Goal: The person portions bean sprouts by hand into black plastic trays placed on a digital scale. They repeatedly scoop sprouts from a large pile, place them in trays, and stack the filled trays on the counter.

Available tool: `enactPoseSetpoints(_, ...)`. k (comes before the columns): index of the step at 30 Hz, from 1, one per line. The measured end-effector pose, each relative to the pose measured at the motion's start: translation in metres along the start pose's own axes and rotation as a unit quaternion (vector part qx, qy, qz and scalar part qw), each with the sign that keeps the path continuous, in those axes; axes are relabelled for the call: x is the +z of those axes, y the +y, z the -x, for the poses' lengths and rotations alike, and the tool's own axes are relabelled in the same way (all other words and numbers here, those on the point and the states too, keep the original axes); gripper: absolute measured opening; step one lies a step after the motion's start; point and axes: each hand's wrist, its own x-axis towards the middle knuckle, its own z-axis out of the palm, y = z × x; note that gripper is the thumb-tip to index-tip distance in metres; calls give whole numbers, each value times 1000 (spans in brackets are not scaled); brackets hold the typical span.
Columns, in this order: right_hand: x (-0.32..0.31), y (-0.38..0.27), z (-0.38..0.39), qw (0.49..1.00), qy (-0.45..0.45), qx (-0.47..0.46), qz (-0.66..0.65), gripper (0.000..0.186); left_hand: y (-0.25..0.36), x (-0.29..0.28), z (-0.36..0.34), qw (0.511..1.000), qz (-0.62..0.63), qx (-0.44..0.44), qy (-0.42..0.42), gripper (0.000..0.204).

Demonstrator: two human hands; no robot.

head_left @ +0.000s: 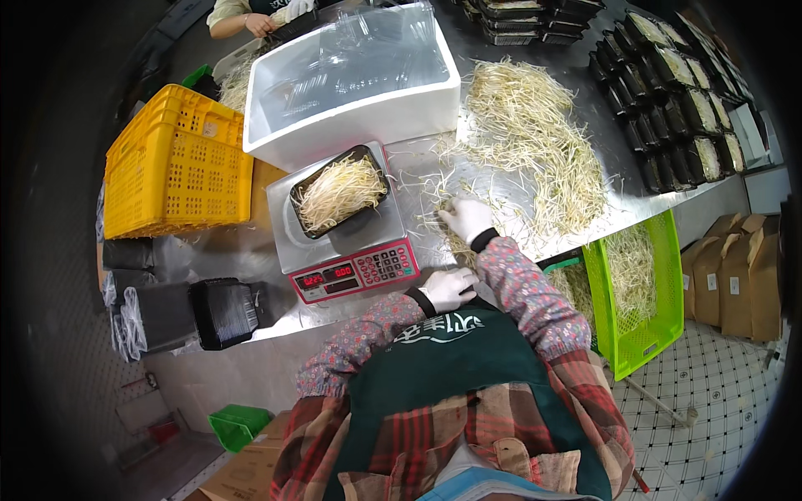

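A black tray point(361, 155) filled with pale bean sprouts sits on a digital scale point(355, 269) at the table's front. My right hand point(466, 219), in a white glove, reaches into the loose bean sprouts point(535, 142) spread on the steel table point(234, 250) and closes on a small bunch. My left hand point(447, 288), also gloved, rests at the table edge just right of the scale, fingers loosely curled, holding nothing that I can see.
A white foam box point(355, 117) lined with plastic stands behind the scale. A yellow crate point(175, 163) is at left, a stack of empty black trays point(224, 311) at front left. Several filled trays point(668, 100) line the right. A green crate point(639, 288) of sprouts sits below. Another person's hands point(263, 21) work at the far end.
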Motion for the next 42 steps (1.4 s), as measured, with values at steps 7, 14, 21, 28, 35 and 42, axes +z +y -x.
enactPoseSetpoints(7,38,2,-29,997,-50,30,45,29,-3,0,17,998,14,-58,20,34)
enactPoseSetpoints(14,-84,59,33,958,-2,41,-282,27,-4,-7,15,994,45,-80,66,28)
enactPoseSetpoints(21,-127,176,152,922,-262,190,213,36,-4,-16,15,991,60,-105,51,29)
enactPoseSetpoints(28,-44,50,69,999,-13,-1,41,75,-1,-20,22,987,99,-123,-8,30)
enactPoseSetpoints(35,-31,49,44,999,17,43,21,28,-8,-24,46,977,144,-152,38,29)
enactPoseSetpoints(42,-63,91,63,987,51,20,-154,17,-1,-29,48,973,162,-153,62,28)
